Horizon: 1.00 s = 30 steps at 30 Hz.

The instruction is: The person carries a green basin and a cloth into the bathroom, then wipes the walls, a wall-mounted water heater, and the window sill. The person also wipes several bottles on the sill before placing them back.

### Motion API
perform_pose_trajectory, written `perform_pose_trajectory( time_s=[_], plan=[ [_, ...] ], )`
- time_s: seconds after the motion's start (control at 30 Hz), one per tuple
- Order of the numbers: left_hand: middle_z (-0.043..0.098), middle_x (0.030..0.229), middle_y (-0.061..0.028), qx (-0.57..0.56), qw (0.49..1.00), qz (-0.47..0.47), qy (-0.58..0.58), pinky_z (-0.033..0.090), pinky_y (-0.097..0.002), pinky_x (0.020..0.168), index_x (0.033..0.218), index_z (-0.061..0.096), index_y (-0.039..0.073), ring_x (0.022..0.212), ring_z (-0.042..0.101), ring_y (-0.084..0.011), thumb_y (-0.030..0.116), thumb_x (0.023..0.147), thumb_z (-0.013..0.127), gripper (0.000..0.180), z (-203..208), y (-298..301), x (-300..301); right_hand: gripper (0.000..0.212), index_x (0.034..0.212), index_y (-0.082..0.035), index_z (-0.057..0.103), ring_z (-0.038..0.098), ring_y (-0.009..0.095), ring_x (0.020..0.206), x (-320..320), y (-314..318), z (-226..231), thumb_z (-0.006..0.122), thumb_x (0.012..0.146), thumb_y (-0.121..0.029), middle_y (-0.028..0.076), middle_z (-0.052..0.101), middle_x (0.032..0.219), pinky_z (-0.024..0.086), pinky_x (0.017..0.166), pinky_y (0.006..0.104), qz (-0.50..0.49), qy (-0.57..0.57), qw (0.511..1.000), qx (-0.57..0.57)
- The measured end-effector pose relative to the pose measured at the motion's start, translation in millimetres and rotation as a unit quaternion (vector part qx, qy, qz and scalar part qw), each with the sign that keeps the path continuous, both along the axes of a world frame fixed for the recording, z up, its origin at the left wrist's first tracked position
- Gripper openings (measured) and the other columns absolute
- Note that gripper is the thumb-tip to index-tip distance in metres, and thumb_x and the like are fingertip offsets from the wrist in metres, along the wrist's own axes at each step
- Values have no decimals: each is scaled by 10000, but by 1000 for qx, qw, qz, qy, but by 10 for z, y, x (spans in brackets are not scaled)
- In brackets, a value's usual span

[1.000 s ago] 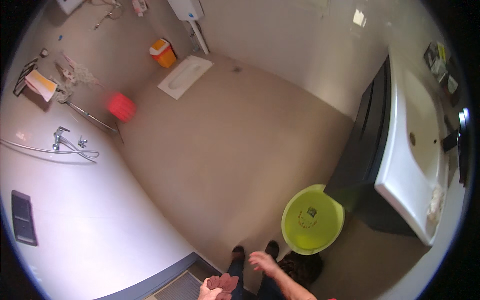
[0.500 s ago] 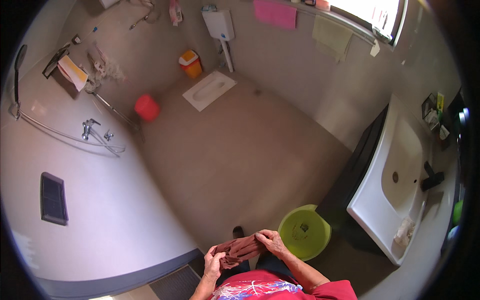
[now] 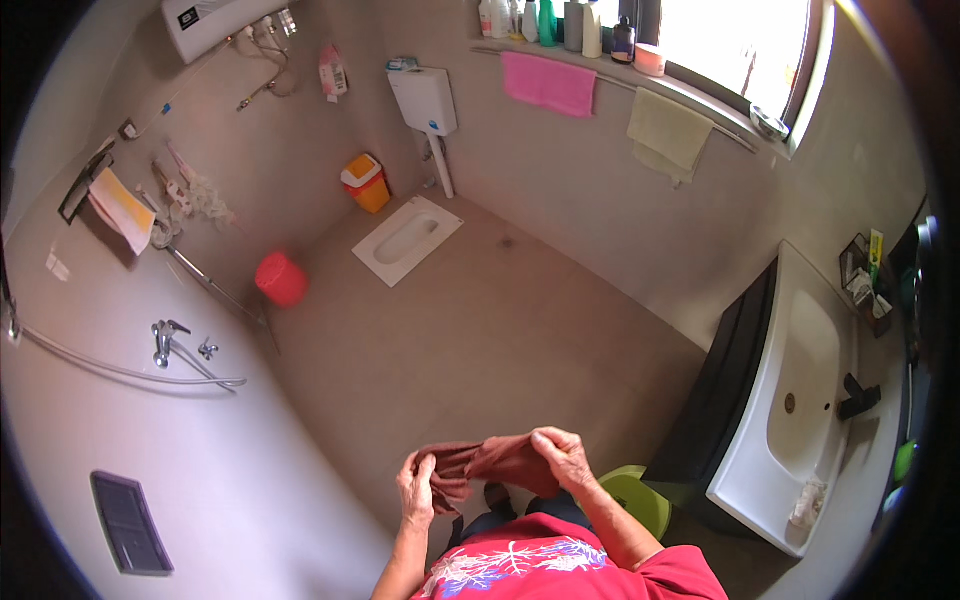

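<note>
A reddish-brown cloth (image 3: 492, 462) stretches between my two hands in front of my body, bunched on the left and flatter on the right. My left hand (image 3: 416, 487) is closed on its left end, thumb on top. My right hand (image 3: 565, 461) pinches the right end, where part of the cloth hangs below the fingers. Whether it is a garment or a plain rag I cannot tell. Behind my right forearm stands a lime-green basin (image 3: 640, 498) on the floor, partly hidden by the arm.
A white washbasin (image 3: 742, 478) on a dark cabinet (image 3: 720, 390) stands at the right. Farther off are a squat toilet (image 3: 395, 262), a red bucket (image 3: 281, 280) and an orange bin (image 3: 368, 190). A shower hose (image 3: 120, 372) runs along the left wall. Towels hang below the window.
Both hands have risen and spread apart, drawing the cloth wider. The view has tilted upward, showing more of the window sill and less of the green basin.
</note>
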<state>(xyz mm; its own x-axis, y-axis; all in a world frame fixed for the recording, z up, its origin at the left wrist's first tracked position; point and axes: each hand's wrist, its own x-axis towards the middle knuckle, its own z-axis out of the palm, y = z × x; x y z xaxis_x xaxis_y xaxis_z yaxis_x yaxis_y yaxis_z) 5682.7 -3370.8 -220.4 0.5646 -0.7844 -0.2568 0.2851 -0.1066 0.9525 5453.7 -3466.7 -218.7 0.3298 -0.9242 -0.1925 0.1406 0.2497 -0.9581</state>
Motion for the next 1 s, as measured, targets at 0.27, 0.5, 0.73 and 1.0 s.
perform_pose_trajectory(
  time_s=[0.27,0.5,0.73,1.0],
  plan=[
    [596,779,-7,63,993,-70,-73,460,-251,574,1009,591,66,664,535,-89,275,911,556,234,477,-1697,69,134,857,7,627,515,52,659,-135,-1474,198,634,853,-127,11,591,682,447,603,223,-56,151,967,-196],
    [628,870,-43,-56,969,2,-240,446,-295,809,1007,621,48,857,542,-114,257,930,527,242,705,-2925,68,127,841,-14,634,559,176,710,-124,-2817,602,665,797,-128,80,576,790,459,631,282,-42,163,929,-330],
    [560,587,-28,26,998,-17,57,418,-241,367,850,593,61,412,510,-103,468,877,542,411,909,-3621,381,168,837,-20,600,436,4,674,156,-3776,787,557,915,-163,-91,513,710,368,606,174,-14,0,989,-146],
    [611,1046,-75,-54,930,-22,363,521,-383,814,1089,559,63,941,602,-216,352,857,617,376,756,-4328,796,142,891,-11,627,487,31,709,560,-4388,547,589,894,-148,-54,560,738,408,639,192,-5,27,994,-102]
  ],
)
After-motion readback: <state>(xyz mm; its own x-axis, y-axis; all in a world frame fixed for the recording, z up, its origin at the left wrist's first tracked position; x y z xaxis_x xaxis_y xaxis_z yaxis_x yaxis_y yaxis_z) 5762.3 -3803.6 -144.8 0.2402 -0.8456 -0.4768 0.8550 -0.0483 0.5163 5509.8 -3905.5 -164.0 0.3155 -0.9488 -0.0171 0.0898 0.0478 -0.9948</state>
